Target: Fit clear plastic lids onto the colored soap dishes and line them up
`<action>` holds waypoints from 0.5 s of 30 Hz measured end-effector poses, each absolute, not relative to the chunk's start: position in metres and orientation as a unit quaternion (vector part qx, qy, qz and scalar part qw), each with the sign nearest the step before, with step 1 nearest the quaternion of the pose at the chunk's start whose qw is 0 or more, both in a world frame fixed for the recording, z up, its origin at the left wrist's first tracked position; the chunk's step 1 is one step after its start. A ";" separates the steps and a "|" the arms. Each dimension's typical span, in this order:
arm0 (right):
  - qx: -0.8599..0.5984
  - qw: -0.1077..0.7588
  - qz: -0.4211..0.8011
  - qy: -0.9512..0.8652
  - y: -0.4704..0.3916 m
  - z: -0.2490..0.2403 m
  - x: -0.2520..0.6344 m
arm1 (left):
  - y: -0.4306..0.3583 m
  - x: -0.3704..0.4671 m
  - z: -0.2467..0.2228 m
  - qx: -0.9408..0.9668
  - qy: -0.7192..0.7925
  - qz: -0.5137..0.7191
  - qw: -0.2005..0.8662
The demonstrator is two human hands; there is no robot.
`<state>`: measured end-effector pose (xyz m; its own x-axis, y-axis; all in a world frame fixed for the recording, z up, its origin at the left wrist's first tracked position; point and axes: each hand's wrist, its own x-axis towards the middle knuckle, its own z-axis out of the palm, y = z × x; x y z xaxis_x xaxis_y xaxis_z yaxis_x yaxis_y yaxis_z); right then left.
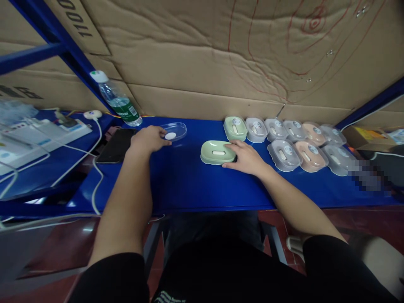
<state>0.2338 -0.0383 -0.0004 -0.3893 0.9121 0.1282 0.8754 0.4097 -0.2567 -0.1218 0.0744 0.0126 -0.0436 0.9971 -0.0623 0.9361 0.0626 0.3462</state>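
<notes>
My left hand (149, 141) grips the left end of a clear plastic lid (180, 129) with a round white sticker (170, 136) on it. The lid is low over the blue table or on it; I cannot tell which. My right hand (246, 158) is closed around the right end of an uncovered pale green soap box (210, 150), thumb in front and fingers behind. The box sits upright on the table and has a white oblong piece (219, 153) in its middle. Behind it stands another green soap box (235, 128) with a clear lid.
Several lidded grey and peach soap boxes (311, 155) stand in two rows at the right of the blue table (189, 189). A water bottle (121, 105) and a dark phone (115, 145) are at the left, near white cables (99, 176). Cardboard (189, 63) walls the back.
</notes>
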 end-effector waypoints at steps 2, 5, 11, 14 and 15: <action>-0.537 0.122 0.072 -0.831 -0.038 -0.001 0.234 | 0.072 -0.118 0.015 0.646 0.751 0.099 0.093; -0.536 0.119 0.071 -0.833 -0.038 -0.002 0.234 | 0.076 -0.113 0.009 0.616 0.775 0.117 0.083; -0.529 0.117 0.080 -0.837 -0.038 -0.003 0.236 | 0.092 -0.116 -0.013 0.607 0.776 0.161 0.056; -0.525 0.103 0.078 -0.841 -0.038 -0.003 0.236 | 0.092 -0.115 -0.016 0.601 0.776 0.184 0.044; -0.526 0.102 0.079 -0.841 -0.038 -0.003 0.235 | 0.091 -0.114 -0.016 0.599 0.776 0.195 0.040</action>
<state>0.2355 -0.0380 -0.0030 -0.4263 0.9002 0.0889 0.8679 0.4348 -0.2403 -0.1137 0.0910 -0.0157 -0.2796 0.9447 0.1711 0.9132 0.2067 0.3512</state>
